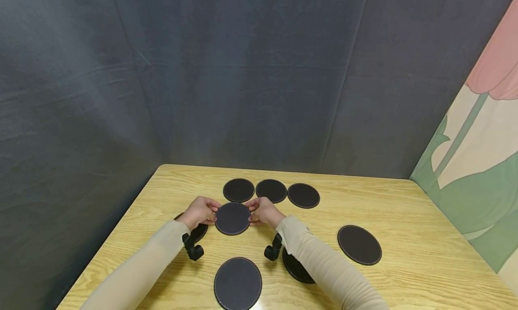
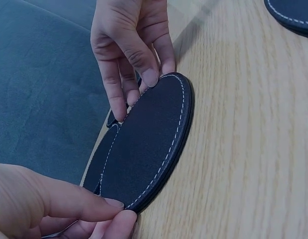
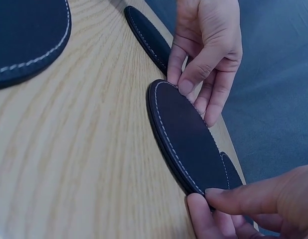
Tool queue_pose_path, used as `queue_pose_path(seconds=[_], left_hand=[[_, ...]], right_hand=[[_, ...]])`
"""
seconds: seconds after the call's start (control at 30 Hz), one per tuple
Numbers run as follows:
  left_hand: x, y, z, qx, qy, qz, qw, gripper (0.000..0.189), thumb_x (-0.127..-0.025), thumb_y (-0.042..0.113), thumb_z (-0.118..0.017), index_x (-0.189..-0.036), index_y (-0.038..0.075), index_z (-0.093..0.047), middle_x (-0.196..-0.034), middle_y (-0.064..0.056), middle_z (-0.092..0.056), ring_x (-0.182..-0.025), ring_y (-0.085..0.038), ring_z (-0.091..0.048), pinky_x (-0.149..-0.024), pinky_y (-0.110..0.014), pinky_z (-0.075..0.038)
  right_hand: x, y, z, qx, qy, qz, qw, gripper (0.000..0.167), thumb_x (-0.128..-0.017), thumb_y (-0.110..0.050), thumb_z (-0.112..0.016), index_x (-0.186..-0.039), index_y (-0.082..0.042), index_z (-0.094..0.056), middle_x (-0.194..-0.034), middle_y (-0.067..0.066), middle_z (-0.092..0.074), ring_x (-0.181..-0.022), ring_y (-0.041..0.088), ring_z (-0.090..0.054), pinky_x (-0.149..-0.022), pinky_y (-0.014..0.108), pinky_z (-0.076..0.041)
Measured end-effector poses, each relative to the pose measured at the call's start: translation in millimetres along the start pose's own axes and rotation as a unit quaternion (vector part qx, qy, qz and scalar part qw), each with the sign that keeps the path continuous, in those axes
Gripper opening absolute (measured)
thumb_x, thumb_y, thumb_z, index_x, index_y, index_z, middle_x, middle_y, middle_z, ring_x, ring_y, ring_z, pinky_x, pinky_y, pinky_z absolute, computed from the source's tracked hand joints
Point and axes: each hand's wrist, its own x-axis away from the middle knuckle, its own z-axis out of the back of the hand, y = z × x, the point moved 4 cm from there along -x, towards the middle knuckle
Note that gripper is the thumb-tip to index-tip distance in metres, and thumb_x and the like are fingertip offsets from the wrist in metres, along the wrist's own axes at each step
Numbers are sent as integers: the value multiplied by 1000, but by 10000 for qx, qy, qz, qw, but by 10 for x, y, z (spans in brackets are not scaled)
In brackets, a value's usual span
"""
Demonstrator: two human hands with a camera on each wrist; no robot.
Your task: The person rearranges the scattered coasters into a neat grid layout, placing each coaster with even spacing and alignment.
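Coaster (image 1: 232,219) pinched at opposite edges by left hand (image 1: 200,212) and right hand (image 1: 265,212), each closed to its thickness; advise even pressure, kept level. Contact with table (image 1: 421,220) unclear.

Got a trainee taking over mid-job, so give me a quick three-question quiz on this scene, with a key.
1. Multiple choice: How many discs make up the row nearest the dark curtain?
A) two
B) three
C) five

2. True or false: The left hand and the right hand grip the same disc, on opposite sides.

3. Fill in: In the wrist views, the stitching round the rim of the gripped disc looks ___ in colour.

Key: 1. B; 2. True, the fingers of each hand pinch its edge; 3. white.
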Motion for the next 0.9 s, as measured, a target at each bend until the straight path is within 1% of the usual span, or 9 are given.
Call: queue_pose_path(seconds=[0.27, 0.5, 0.7, 0.9], left_hand=[[9, 22, -12, -87, -16, -43, 10000, 44, -74, -24, -55, -115, -11, -61, -94, -13, -53, -69, -19, -61, -60, -30, -57], [9, 14, -7, -128, -2, -12, 9999, 42, -74, -24, -56, -114, -10, -62, -93, -13, -53, -69, -19, -61, -60, -30, -57], [9, 18, -5, -172, -8, 40, 9998, 42, -74, -23, -56, -114, -10, -62, -93, -13, -53, -69, -18, -60, -60, -30, -57], [6, 26, -9, -210, -26, 67, 9998, 42, -74, -24, -55, -113, -10, -62, -92, -13, -53, -68, -18, -59, -58, -28, -56]], right_hand=[[-19, 9, 1, 65, -26, 7, 10000, 47, -75, 26, -61, -117, 6, -62, -91, 7, -50, -67, 15, -57, -60, 29, -59], [-18, 14, -9, 42, -122, 37, 9999, 46, -75, 27, -61, -117, 7, -61, -93, 9, -49, -69, 16, -57, -62, 30, -59], [-13, 10, -7, 82, -133, 34, 9999, 46, -75, 27, -60, -117, 7, -61, -95, 11, -50, -68, 17, -57, -62, 31, -59], [-31, 10, -4, 84, -128, -16, 9999, 46, -75, 27, -61, -116, 7, -61, -94, 10, -50, -68, 16, -56, -60, 29, -59]])
